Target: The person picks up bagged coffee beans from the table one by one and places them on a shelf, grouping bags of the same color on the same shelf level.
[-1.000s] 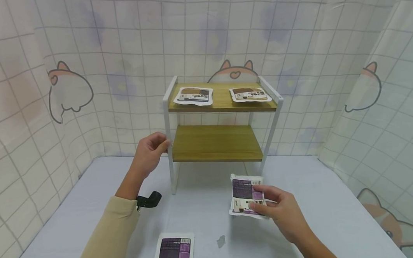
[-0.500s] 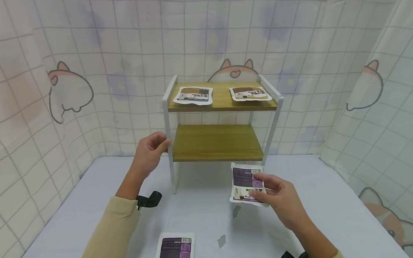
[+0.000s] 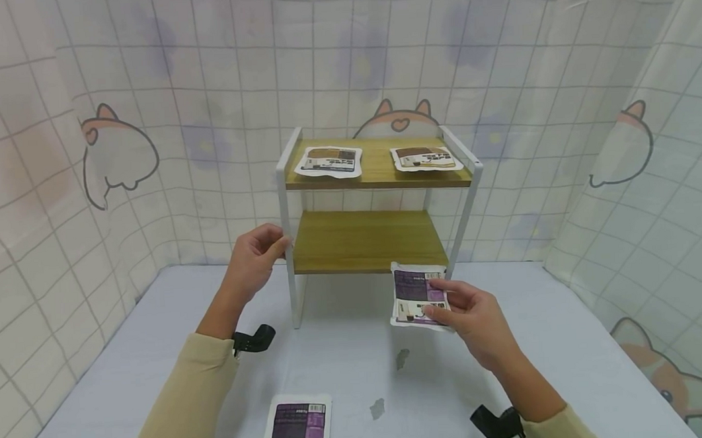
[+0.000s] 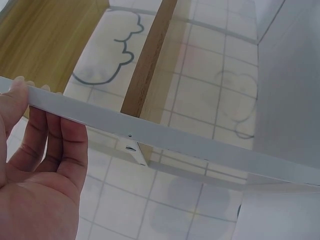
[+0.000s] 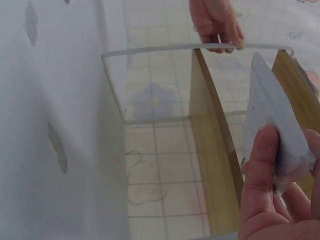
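A purple-and-white food pouch is pinched by its right edge in my right hand, just in front of the lower board of a two-tier shelf. In the right wrist view the pouch shows its pale back, with fingers behind and thumb side partly cut off. My left hand grips the shelf's white left post; in the left wrist view, thumb and fingers wrap the white bar. Two brown-and-white pouches lie flat on the upper board, one at left, one at right.
Another purple-and-white pouch lies on the white tabletop near the front, cut off by the frame's bottom. Grey patches mark the table cover. A gridded curtain with cartoon animals surrounds the table at the back and sides.
My right hand has lifted the pouch upward and forward, from low over the table to the front edge of the lower board. The left hand has stayed on the post.
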{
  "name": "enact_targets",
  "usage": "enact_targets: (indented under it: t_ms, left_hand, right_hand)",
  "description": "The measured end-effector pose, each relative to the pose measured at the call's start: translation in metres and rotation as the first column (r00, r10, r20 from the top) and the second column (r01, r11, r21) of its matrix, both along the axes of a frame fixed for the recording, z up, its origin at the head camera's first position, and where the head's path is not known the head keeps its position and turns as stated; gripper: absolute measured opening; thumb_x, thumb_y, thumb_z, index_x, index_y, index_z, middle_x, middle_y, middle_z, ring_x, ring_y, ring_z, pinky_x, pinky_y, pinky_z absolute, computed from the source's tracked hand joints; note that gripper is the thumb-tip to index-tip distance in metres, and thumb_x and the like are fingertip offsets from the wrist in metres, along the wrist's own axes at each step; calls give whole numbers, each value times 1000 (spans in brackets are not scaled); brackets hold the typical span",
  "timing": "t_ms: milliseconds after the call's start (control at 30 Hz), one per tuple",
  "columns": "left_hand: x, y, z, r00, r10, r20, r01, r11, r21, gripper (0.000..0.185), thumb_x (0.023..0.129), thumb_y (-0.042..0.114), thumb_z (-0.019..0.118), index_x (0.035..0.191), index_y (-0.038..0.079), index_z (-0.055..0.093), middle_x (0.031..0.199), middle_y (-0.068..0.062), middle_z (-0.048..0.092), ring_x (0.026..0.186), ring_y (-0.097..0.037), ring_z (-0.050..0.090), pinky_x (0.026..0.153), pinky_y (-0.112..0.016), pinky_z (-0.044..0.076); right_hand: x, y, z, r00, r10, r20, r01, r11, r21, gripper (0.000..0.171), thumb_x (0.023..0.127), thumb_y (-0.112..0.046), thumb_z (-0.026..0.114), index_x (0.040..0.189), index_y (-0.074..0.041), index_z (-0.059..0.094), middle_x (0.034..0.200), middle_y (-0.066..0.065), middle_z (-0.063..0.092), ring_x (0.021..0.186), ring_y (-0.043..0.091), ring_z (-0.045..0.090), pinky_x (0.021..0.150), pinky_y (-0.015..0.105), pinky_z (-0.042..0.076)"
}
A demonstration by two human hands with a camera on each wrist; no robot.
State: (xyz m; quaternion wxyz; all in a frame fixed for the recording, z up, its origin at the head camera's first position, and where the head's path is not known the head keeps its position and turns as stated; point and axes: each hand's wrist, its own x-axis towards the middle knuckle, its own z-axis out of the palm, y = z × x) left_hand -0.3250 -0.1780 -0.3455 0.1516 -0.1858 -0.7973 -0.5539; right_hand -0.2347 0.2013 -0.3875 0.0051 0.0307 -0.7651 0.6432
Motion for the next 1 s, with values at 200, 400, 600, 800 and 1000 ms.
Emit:
enact_targets:
  t_ms: [200,400,600,800,1000]
  left_hand:
    - [0,0,0,1000,-8,2,8,1000,8,23,103,27,64,111,6,69,106,-14,70,94,-21,65,87,-29,57]
    - [-1,-1,-1,1000,-15,15,15,1000,7,25,103,28,64,113,6,69,111,-17,71,96,-22,66,92,-39,57]
    - [-1,-1,-1,1000,-19,10,19,1000,9,24,103,28,64,113,7,69,110,-16,70,95,-22,66,89,-30,57]
    - [-2,-1,-1,1000,-18,15,18,1000,16,24,102,28,64,112,7,69,109,-15,70,95,-22,65,93,-41,57]
    - [-3,-1,-2,1000,-12,11,12,1000,11,24,103,26,64,112,5,69,107,-13,70,94,-20,65,93,-43,57]
  right_hand:
    - [-6,1,2,1000,1,19,-1,1000,-17,62,90,-22,81,145,-11,57,147,19,58,114,25,70,92,27,59]
    - [-15,3,2,999,14,38,-12,999,-49,62,91,-20,80,147,-12,55,148,17,57,115,25,69,92,26,58]
    - [-21,3,4,999,23,42,-21,999,-47,63,91,-22,80,148,-13,54,148,17,56,117,28,67,93,27,58]
    - [-24,2,7,999,21,49,-19,999,-29,62,91,-24,79,147,-12,55,147,18,57,115,28,68,93,26,58]
    - [-27,3,10,999,22,50,-19,999,-49,59,93,-21,77,147,-9,55,148,20,55,114,27,67,92,25,58]
